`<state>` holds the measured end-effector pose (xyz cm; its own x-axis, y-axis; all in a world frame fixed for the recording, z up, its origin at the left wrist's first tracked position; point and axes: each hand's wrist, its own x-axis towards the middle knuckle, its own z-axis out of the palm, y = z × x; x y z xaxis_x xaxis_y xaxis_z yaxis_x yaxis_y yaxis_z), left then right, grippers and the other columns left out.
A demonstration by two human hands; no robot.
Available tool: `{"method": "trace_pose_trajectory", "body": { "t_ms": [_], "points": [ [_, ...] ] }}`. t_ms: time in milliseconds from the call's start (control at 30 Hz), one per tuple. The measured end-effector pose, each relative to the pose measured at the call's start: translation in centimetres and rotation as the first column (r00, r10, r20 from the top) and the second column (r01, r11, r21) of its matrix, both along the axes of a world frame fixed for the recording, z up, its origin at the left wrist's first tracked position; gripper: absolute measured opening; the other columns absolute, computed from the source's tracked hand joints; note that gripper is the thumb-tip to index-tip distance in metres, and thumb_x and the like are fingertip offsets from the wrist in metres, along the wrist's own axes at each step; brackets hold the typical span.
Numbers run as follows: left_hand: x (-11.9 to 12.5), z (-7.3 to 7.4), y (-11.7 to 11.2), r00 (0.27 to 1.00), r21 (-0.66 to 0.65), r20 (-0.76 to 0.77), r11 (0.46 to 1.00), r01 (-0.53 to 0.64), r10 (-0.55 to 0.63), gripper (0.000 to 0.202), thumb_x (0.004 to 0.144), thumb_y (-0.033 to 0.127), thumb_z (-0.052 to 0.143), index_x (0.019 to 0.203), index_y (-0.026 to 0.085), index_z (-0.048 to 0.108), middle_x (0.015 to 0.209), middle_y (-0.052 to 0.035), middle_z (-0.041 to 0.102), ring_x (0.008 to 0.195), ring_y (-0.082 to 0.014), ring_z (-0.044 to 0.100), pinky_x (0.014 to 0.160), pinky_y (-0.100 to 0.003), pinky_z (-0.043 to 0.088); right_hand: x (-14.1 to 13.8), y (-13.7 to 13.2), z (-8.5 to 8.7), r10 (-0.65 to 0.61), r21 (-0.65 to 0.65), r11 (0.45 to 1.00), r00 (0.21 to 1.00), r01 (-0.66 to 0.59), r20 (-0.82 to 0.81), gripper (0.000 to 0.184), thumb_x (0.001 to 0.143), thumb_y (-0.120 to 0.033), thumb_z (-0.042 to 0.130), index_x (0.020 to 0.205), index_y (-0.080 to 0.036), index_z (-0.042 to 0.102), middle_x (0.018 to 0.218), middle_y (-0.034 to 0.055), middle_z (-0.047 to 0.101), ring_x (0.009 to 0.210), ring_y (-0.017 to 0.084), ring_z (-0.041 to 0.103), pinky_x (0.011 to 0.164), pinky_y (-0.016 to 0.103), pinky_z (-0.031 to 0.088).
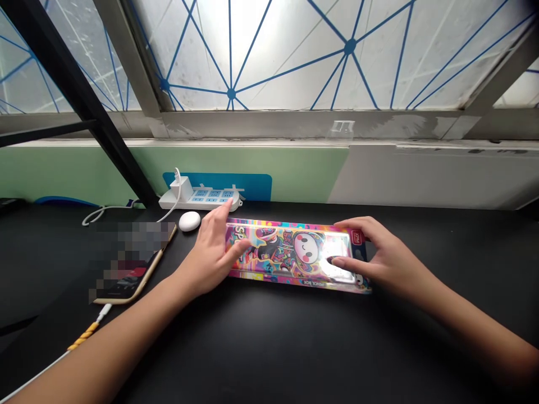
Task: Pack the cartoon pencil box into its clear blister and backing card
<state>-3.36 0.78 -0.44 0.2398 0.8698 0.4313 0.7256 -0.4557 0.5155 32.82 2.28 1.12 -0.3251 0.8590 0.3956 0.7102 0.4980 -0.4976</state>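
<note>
Both hands are at the ends of a pencil-box package (290,269), set near the far edge of the black desk (278,348), around the middle of its length. The right hand (381,255) grips the right end, thumb across the front and fingers over the far corner. The left hand (213,252) cups the left end with its thumb over the face and its fingers spread past the far-left corner; how firmly it presses, I cannot tell.

For a steady hold, keep the two ends level and let the fingers bear on the stiff border — thumb pressure on the glossy middle would likely dent it.

The pack seems to be printed card under clear plastic, with a cartoon figure on the front and the "PENCIL BOX" lettering upside down along the near edge; what the box holds is hidden. Left of the left hand sits a rounded white case (189,221) — contents not visible — beside a power strip (210,196) along the desk's far edge.
</note>
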Motion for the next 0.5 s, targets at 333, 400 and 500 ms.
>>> {"method": "trace_pose_trajectory", "body": {
  "t_ms": [333, 400, 500],
  "points": [
    [0.6, 0.5, -0.4, 0.865, -0.105, 0.499, 0.994, 0.009, 0.045, 0.069, 0.102, 0.059, 0.049, 0.158, 0.028, 0.023, 0.147, -0.0142, 0.050, 0.132, -0.0330, 0.054, 0.109, -0.055, 0.045, -0.8, -1.3, 0.5, 0.094, 0.288, 0.955, 0.992, -0.067, -0.083, 0.058, 0.079, -0.047, 0.084, 0.129, -0.030, 0.062, 0.123, 0.0092, 0.059, 0.110, 0.030, 0.064, 0.086, 0.042, 0.061],
    [0.7, 1.0, -0.7, 0.843, -0.049, 0.537, 0.999, -0.001, 0.028, 0.061, 0.103, 0.058, 0.047, 0.154, 0.027, 0.032, 0.141, -0.0127, 0.056, 0.130, -0.0317, 0.055, 0.111, -0.053, 0.042, -1.1, -1.6, 0.5, 0.099, 0.345, 0.936, 0.993, -0.071, -0.063, 0.060, 0.080, -0.042, 0.084, 0.134, -0.031, 0.059, 0.120, 0.0086, 0.059, 0.107, 0.029, 0.065, 0.085, 0.041, 0.061],
    [0.8, 1.7, -1.1, 0.817, -0.036, 0.576, 0.999, -0.001, 0.021, 0.046, 0.106, 0.055, 0.042, 0.136, 0.024, 0.055, 0.129, -0.0098, 0.065, 0.124, -0.0292, 0.058, 0.111, -0.048, 0.042, -1.2, -1.8, 0.4, 0.094, 0.416, 0.906, 0.995, -0.074, -0.029, 0.065, 0.085, -0.034, 0.081, 0.142, -0.033, 0.052, 0.113, 0.0067, 0.063, 0.097, 0.027, 0.068, 0.085, 0.041, 0.061]
  ]
}}
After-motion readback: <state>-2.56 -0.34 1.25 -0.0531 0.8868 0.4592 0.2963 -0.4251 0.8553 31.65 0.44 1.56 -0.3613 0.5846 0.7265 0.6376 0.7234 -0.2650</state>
